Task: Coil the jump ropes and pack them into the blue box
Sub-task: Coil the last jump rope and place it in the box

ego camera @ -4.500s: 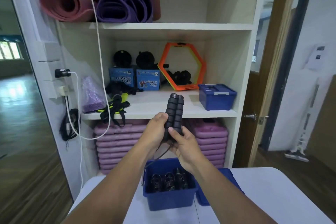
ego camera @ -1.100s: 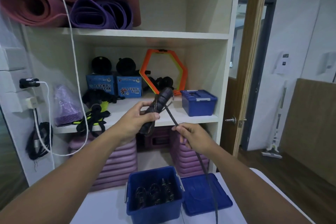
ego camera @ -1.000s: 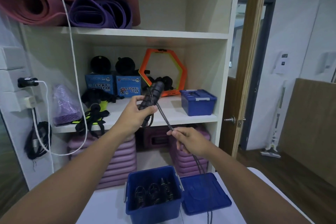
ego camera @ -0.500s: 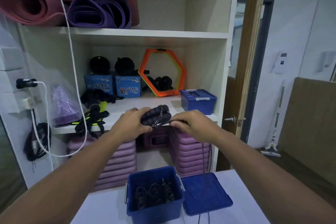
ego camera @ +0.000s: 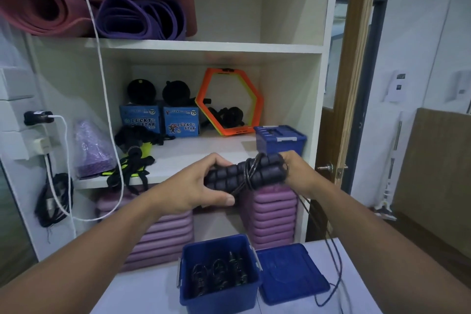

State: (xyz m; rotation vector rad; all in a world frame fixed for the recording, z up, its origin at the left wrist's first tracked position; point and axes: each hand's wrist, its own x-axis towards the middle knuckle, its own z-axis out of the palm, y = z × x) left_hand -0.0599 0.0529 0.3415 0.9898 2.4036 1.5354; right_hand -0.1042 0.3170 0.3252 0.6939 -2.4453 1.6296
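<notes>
Two black ribbed jump rope handles [ego camera: 229, 177] lie side by side, held level in front of the shelf. My left hand [ego camera: 196, 186] grips their left end. My right hand [ego camera: 297, 173] holds their right end and the thin black cord [ego camera: 251, 171], which loops around the handles. The rest of the cord [ego camera: 331, 260] hangs down past my right forearm onto the white table. The open blue box [ego camera: 251, 285] stands on the table below, with several coiled ropes inside. Its blue lid [ego camera: 290, 273] lies flat to its right.
A white shelf unit [ego camera: 204, 47] stands behind the table, holding rolled mats, an orange hexagon ring [ego camera: 229, 102], two small blue cartons and a closed blue box [ego camera: 280, 139]. Pink foam blocks fill the bottom shelf. A wooden door frame [ego camera: 356, 71] is at the right.
The handles went from upright in my left hand to level between both hands. My right hand came up from the hanging cord and laid a loop of it around the handles.
</notes>
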